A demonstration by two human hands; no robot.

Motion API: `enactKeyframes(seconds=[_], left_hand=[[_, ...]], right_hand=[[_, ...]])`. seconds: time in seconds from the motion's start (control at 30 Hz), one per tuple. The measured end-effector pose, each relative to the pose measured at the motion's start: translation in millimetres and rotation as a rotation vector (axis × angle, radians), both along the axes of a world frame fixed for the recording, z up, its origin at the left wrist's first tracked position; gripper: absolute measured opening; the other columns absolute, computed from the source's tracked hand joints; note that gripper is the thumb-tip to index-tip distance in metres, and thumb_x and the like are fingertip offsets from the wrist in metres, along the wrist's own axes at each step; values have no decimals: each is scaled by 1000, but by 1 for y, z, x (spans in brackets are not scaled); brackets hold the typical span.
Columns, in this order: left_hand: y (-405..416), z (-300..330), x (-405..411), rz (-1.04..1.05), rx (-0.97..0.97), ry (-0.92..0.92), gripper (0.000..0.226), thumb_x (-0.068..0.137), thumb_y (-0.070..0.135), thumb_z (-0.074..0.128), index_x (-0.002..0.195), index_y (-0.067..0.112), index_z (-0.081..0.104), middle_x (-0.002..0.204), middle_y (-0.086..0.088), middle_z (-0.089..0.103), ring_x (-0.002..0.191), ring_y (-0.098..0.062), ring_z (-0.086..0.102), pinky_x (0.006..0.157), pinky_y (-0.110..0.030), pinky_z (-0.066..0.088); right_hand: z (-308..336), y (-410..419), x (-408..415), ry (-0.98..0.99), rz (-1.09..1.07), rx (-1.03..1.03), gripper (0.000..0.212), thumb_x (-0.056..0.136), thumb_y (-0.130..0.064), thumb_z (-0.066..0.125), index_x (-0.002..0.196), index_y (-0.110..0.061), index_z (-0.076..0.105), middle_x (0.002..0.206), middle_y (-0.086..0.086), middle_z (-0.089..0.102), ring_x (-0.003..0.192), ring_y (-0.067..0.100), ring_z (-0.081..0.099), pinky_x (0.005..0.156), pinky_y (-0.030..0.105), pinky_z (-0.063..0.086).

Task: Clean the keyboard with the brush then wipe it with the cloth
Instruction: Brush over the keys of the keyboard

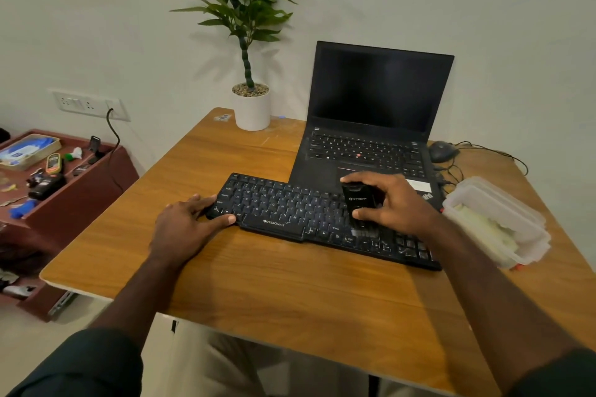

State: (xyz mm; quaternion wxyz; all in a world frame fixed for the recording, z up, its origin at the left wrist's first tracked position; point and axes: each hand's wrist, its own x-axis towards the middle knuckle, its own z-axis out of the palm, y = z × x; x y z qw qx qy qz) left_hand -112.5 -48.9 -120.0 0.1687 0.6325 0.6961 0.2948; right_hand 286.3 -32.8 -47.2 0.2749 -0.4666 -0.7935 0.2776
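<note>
A black keyboard (290, 213) lies slanted across the middle of the wooden table (258, 284). My right hand (390, 203) grips a black brush (356, 200) and holds it down on the keys right of centre; its bristles blur over the keys below. My left hand (183, 222) holds the keyboard's left end, thumb along the front edge and fingers on the corner. A pale cloth (480, 226) lies inside a clear plastic box (503, 203) at the right of the table.
An open black laptop (371, 126) stands just behind the keyboard. A white potted plant (251, 106) is at the back, a mouse (440, 150) and cables at the back right. A low red cabinet (80, 190) with clutter stands left.
</note>
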Motion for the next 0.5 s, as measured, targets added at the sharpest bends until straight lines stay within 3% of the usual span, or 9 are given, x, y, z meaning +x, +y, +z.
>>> enactKeyframes(seconds=[0.1, 0.2, 0.37, 0.5], left_hand=[[0, -1, 1, 2, -9, -24, 103, 54, 95, 54, 133, 30, 61, 145, -13, 53, 128, -34, 53, 108, -55, 41], [-1, 0, 2, 5, 2, -10, 100, 55, 93, 55, 133, 30, 61, 144, -13, 53, 129, -34, 52, 109, -55, 40], [-1, -2, -1, -4, -6, -47, 101, 54, 94, 58, 133, 30, 61, 145, -14, 52, 129, -32, 52, 109, -56, 41], [1, -3, -2, -3, 9, -21, 100, 55, 94, 56, 133, 30, 61, 144, -13, 53, 129, -33, 53, 109, -55, 40]], right_hand=[[-1, -1, -20, 123, 7, 89, 66, 79, -9, 84, 135, -34, 58, 127, -7, 65, 114, 6, 64, 94, 33, 59], [-10, 0, -51, 176, 26, 102, 68, 82, -14, 82, 138, -40, 55, 129, -5, 65, 116, 8, 64, 94, 29, 58], [-9, 9, -50, -12, 81, 49, 68, 86, -15, 78, 139, -45, 50, 126, -8, 63, 111, 2, 62, 88, 20, 55], [5, 16, -22, -114, 73, -46, 67, 79, -12, 83, 134, -41, 57, 125, -7, 65, 110, 7, 64, 95, 34, 57]])
